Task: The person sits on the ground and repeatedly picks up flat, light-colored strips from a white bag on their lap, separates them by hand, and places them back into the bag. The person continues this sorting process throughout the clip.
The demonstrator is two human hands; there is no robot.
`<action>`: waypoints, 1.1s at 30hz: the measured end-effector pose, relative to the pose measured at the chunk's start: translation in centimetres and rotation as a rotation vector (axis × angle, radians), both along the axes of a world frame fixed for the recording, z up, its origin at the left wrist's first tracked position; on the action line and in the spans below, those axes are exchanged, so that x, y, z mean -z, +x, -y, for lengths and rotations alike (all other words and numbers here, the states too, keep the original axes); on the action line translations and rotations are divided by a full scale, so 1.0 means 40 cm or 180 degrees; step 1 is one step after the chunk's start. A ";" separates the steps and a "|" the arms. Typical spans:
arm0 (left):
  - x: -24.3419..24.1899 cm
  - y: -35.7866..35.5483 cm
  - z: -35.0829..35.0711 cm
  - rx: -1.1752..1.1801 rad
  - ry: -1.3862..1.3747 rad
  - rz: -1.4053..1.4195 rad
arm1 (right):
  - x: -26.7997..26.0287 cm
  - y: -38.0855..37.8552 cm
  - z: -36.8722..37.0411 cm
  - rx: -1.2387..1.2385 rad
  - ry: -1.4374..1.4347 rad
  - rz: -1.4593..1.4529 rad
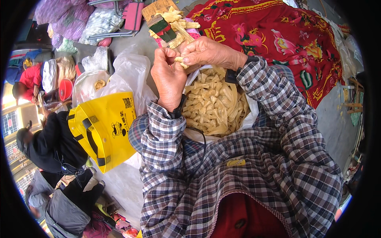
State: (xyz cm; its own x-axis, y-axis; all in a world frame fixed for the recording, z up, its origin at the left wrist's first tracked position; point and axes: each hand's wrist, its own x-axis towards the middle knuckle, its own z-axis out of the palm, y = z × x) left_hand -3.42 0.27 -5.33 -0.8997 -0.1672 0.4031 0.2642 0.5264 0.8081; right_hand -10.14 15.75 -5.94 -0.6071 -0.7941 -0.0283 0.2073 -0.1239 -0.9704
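Between my two hands is a small pale-yellow knotted strip (181,62), possibly tofu skin. My left hand (168,78) pinches it from the left, with thumb and fingers bent around it. My right hand (212,54) holds its other side between thumb and forefinger. Just below them, a white bag (251,114) in my lap is filled with many similar knotted strips (212,101). Beyond my fingers, flat unknotted strips (174,17) are stacked on a pink cloth, and a dark green and red block (162,29) rests on them.
A yellow bag (119,128) stands at my left beside translucent plastic bags (131,67). A red floral blanket (268,38) spreads ahead to the right. Several people sit at the left, one in black (56,142). A pink folding chair (134,16) and stuffed sacks (71,20) lie beyond.
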 end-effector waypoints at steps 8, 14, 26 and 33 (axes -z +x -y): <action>-0.052 0.015 0.025 0.0665 0.1346 0.1696 | -0.005 0.005 0.016 0.0834 0.0050 -0.0609; -0.064 0.029 -0.002 0.0834 0.2047 0.1515 | 0.013 -0.011 0.017 0.1419 0.0177 -0.0999; -0.046 0.016 -0.013 0.1123 0.2662 0.1348 | 0.045 -0.031 0.003 0.2047 0.0612 -0.2105; -0.011 0.014 -0.050 0.0707 0.2009 0.0676 | 0.018 -0.024 0.006 0.1650 0.1204 -0.2377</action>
State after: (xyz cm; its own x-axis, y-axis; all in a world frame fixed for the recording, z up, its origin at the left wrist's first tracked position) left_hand -2.85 2.26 -4.88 -0.9882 -0.1144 0.1013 0.1138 -0.1085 0.9876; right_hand -11.09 15.50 -6.67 -0.8428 -0.4421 0.3068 -0.4676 0.3193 -0.8243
